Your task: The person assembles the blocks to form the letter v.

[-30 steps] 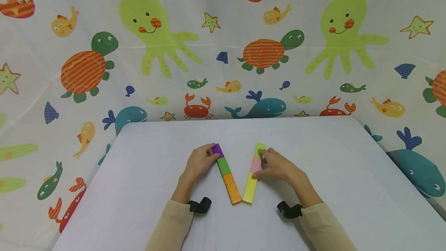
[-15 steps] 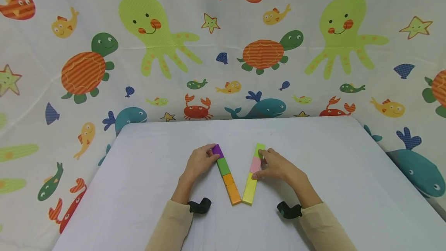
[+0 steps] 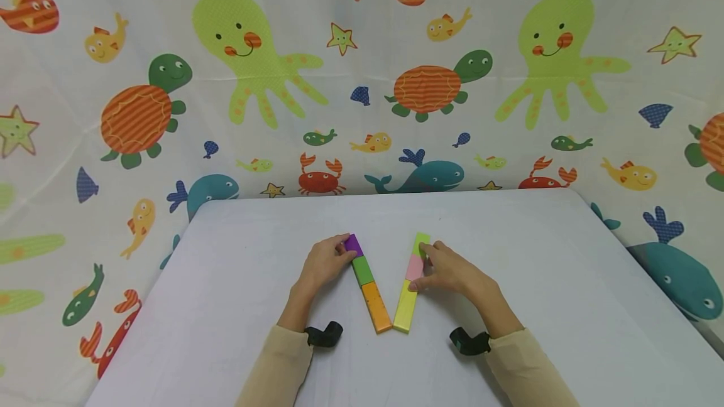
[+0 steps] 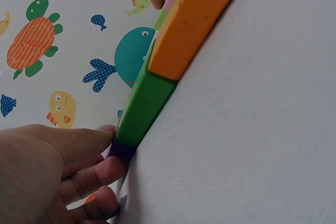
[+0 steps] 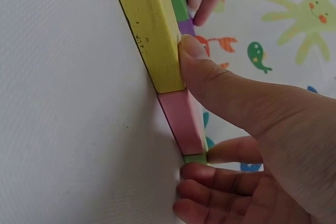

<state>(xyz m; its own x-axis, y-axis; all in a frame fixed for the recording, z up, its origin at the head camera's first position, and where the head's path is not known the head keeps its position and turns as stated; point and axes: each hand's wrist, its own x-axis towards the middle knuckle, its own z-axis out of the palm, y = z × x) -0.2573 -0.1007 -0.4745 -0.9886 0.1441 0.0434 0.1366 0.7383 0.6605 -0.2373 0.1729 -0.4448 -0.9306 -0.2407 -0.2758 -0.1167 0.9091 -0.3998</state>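
Two rows of toy blocks lie flat on the white table, forming a V whose near ends meet. A purple block [image 3: 354, 244], a green block [image 3: 363, 271] and an orange block [image 3: 376, 308] make up the left row. On the right are a lime block [image 3: 422, 238], a pink block [image 3: 415, 267] and a yellow block [image 3: 404, 310]. My left hand [image 3: 323, 262] pinches the purple block between thumb and fingers. Beside the other row, my right hand [image 3: 454, 269] has its thumb touching the yellow block and its index finger at the lime block, both relaxed.
The white tabletop [image 3: 226, 306] spreads around the blocks. Behind it hangs a cloth [image 3: 362, 49] printed with sea animals. Black wrist mounts [image 3: 325, 334] sit at the sleeve cuffs.
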